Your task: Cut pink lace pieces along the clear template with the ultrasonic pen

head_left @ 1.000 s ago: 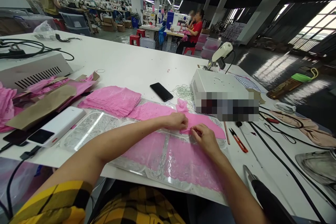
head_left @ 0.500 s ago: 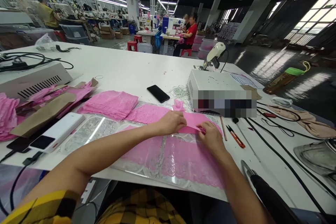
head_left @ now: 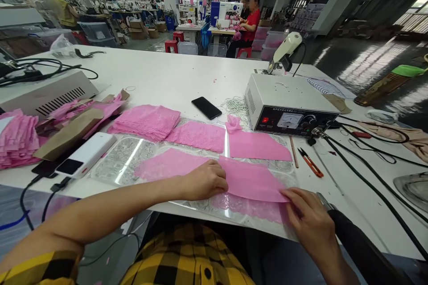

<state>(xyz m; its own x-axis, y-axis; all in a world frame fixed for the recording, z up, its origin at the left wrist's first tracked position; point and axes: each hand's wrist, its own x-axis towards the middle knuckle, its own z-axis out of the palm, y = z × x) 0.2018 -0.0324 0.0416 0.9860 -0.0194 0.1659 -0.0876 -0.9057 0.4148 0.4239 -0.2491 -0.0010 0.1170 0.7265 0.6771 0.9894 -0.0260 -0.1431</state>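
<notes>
A flat pink fabric piece point(head_left: 252, 180) is stretched between my two hands, close to the table's front edge. My left hand point(head_left: 209, 181) pinches its left end, with the fingers closed. At its lower right corner, my right hand point(head_left: 302, 207) grips the cloth between thumb and fingers. Below it lies a clear plastic sheet point(head_left: 117, 160) with a lace-edged pink piece point(head_left: 249, 209) partly covered by the held one. Another pink piece point(head_left: 170, 162) lies left of my left hand. Farther back are a pink lace piece point(head_left: 199, 136) and a plain pink piece point(head_left: 259, 144).
A pink fabric stack point(head_left: 147, 121) lies at left beside a white power bank point(head_left: 87, 153). Behind are a black phone point(head_left: 206, 107) and a control box point(head_left: 290, 102) with cables. Orange-handled thread snips point(head_left: 310, 163) lie at right, near a black-handled tool point(head_left: 354, 236).
Both hands have come toward the table's front edge, bringing a pink piece with them. My right hand has moved right, spreading the piece flat. The view has shifted slightly.
</notes>
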